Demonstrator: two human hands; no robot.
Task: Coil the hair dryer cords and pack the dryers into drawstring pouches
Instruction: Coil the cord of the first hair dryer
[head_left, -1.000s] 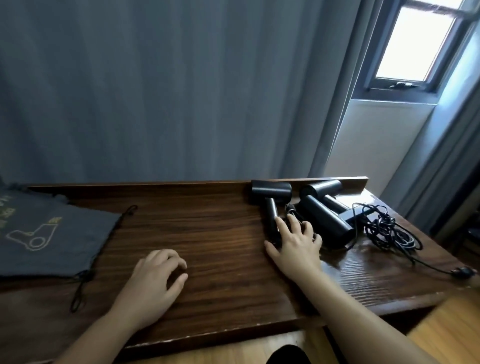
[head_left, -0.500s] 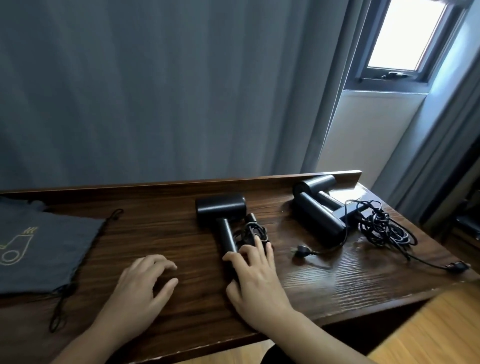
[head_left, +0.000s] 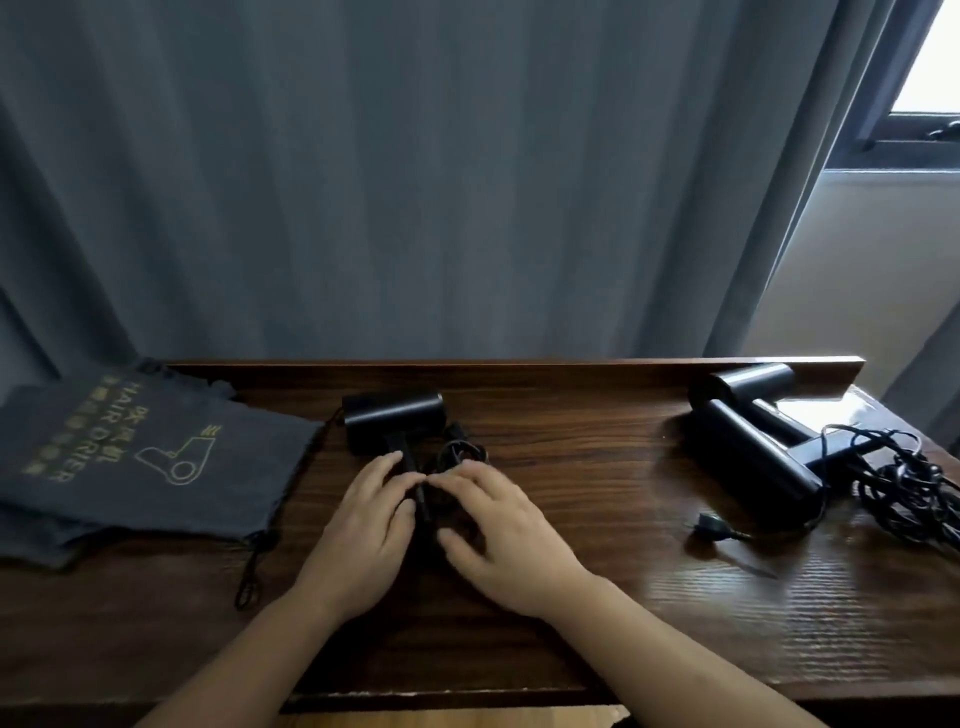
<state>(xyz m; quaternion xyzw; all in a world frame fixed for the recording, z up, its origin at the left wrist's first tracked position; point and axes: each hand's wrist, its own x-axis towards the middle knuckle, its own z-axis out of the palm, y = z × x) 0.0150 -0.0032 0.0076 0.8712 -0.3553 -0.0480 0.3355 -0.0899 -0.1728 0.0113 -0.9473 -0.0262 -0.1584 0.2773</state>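
Hair dryer (head_left: 393, 422): black, lying mid-tabletop (head_left: 597, 597), handle toward the person. Left hand (head_left: 363, 525) rests on the handle, fingers relaxed. Right hand (head_left: 498, 535) fingers the bundled cord (head_left: 460, 454) just beside. Pouches (head_left: 135, 462): stacked, far left.

Dim room; daylight from window (head_left: 930, 57) upper right, glare on table (head_left: 810, 582); wide-angle bending edges.

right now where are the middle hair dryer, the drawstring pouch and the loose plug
middle hair dryer (head_left: 393, 422), head view, on its barrel
drawstring pouch (head_left: 156, 457), head view, on the printed front of the cloth
loose plug (head_left: 710, 521), head view, on the plug body
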